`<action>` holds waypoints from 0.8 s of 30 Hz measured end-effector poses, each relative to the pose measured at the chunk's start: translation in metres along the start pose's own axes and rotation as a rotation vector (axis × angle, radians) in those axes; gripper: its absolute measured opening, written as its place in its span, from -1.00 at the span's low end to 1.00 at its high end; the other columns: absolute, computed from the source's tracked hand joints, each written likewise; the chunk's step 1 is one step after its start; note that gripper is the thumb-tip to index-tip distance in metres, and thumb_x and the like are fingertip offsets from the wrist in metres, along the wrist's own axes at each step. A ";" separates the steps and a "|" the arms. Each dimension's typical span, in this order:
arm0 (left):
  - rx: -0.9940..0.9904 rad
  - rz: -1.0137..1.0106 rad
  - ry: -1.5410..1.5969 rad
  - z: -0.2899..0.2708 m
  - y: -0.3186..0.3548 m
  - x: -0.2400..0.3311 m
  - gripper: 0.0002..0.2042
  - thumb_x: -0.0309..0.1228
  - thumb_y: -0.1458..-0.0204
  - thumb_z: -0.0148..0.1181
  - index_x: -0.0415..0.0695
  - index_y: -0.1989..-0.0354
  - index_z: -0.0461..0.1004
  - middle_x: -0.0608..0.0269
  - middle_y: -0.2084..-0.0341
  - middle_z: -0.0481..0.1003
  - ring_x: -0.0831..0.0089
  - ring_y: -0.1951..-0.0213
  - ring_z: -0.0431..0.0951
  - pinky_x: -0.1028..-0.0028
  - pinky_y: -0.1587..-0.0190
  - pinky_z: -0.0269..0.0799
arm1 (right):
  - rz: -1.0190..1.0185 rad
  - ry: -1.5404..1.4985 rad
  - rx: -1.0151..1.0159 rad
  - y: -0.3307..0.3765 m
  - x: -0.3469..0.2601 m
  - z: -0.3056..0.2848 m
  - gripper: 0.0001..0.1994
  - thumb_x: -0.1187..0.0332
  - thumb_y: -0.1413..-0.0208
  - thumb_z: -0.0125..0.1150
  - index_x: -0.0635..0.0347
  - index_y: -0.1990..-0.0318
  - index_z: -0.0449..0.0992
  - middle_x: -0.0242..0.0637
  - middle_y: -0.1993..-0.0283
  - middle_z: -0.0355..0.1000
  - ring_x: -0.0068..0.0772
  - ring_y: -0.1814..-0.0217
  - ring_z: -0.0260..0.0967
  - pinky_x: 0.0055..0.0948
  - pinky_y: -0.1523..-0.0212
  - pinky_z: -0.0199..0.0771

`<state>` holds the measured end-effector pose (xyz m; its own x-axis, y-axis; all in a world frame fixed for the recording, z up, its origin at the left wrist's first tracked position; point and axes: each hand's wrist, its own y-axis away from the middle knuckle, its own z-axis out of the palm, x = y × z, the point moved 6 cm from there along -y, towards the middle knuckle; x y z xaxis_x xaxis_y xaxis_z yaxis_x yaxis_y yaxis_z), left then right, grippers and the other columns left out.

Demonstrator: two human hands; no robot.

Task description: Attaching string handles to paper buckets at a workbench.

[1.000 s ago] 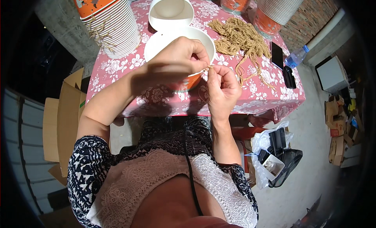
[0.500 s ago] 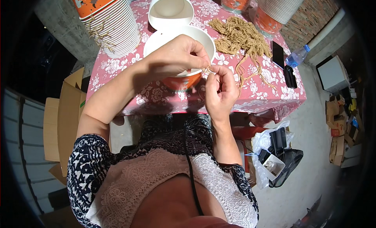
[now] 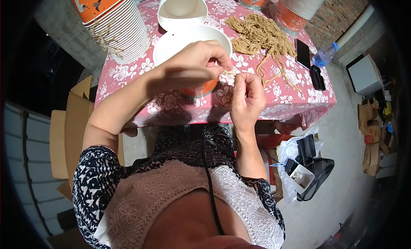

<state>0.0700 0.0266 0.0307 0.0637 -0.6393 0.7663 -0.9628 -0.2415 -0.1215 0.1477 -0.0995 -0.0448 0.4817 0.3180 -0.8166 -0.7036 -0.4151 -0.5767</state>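
A thin tan cord [image 3: 228, 72] spans the gap between a person's two hands, just beside the near right rim of a white-lined, orange-sided bucket [image 3: 206, 87]. The left hand [image 3: 195, 60], reaching across the bucket, pinches the cord between thumb and forefinger; the right hand [image 3: 249, 95] closes its thumb and forefinger at the other side, its remaining fingers loosely curled. Whether the cord passes through the bucket cannot be told. Half a second ago the fingertips nearly met; now they stand farther apart, leaving the cord drawn out, its handling apparently unfinished. Beyond lie a tipped white bucket [image 3: 182, 18] and a tangled heap of tan twine [image 3: 259, 35]. Nested buckets [image 3: 128, 33], cord ends jutting out, stand at left on the floral tablecloth [image 3: 128, 88].
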 end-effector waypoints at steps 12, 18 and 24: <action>0.136 0.409 -0.275 0.008 0.010 0.009 -0.91 -0.59 0.02 0.04 -0.27 0.32 0.38 0.07 0.44 0.36 0.15 0.41 0.44 0.22 0.35 0.36 | 0.042 0.043 -0.054 0.000 0.012 -0.004 -0.94 0.52 -0.24 0.07 0.33 0.25 0.42 -0.37 0.51 0.36 -0.64 0.52 0.27 -0.57 0.48 0.34; 0.180 0.452 -0.270 0.009 0.012 0.011 -0.91 -0.66 0.05 -0.01 -0.27 0.36 0.37 0.09 0.48 0.35 0.18 0.46 0.43 0.26 0.41 0.38 | 0.429 -0.320 -0.121 -0.004 0.014 0.004 -0.87 0.44 -0.28 0.05 0.32 0.18 0.48 -0.43 0.50 0.37 -0.70 0.50 0.27 -0.63 0.49 0.28; 0.153 0.478 -0.285 0.009 0.012 0.013 -0.89 -0.69 0.08 0.01 -0.27 0.37 0.37 0.08 0.48 0.35 0.16 0.44 0.45 0.25 0.41 0.40 | 0.569 -0.593 -0.270 -0.003 0.020 0.025 -0.85 0.37 -0.26 0.18 0.29 0.23 0.54 -0.56 0.47 0.40 -0.82 0.51 0.20 -0.73 0.53 0.13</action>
<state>0.0613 0.0084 0.0337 -0.2803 -0.8698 0.4062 -0.8543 0.0331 -0.5187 0.1464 -0.0708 -0.0592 -0.3108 0.3611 -0.8792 -0.5704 -0.8108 -0.1314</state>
